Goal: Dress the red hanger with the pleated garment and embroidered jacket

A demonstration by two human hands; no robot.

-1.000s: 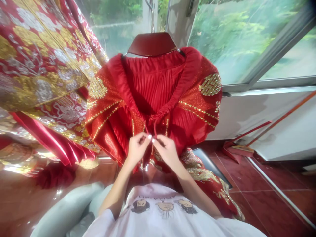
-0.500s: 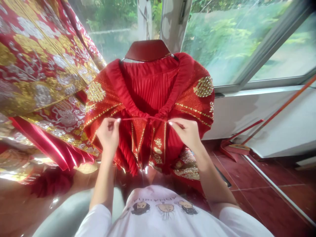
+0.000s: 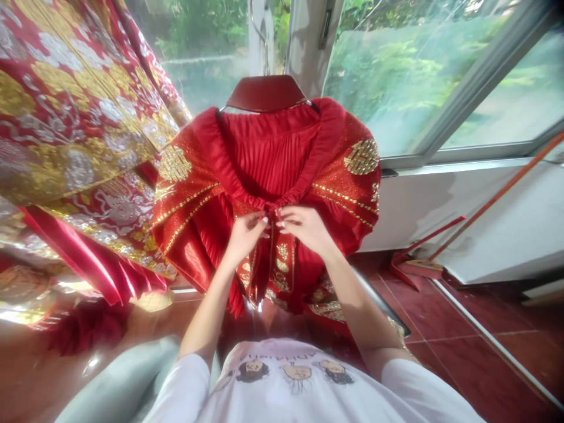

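A red pleated skirt [image 3: 268, 150] with gold sequin and bead trim hangs before me on a hanger [image 3: 267, 94] with a dark red top piece. Its gathered waistband dips at the front, where a thin red drawstring [image 3: 272, 212] comes out. My left hand [image 3: 247, 234] pinches the string just left of the centre. Close on the other side, my right hand [image 3: 303, 226] pinches it too, thumb and fingers together. The two hands' fingertips almost meet, and they hide most of the string.
Gold and silver patterned red cloth [image 3: 79, 111] hangs at the left. Behind the hanger are window panes [image 3: 409, 76] with a metal frame. A red dustpan [image 3: 416, 267] and a long orange stick [image 3: 497, 202] stand at the right by the white wall, on red floor tiles [image 3: 467, 317].
Both my hands have come inward from either side to the waistband's front centre. The drawstring, earlier stretched out straight between them, is now bunched at the middle.
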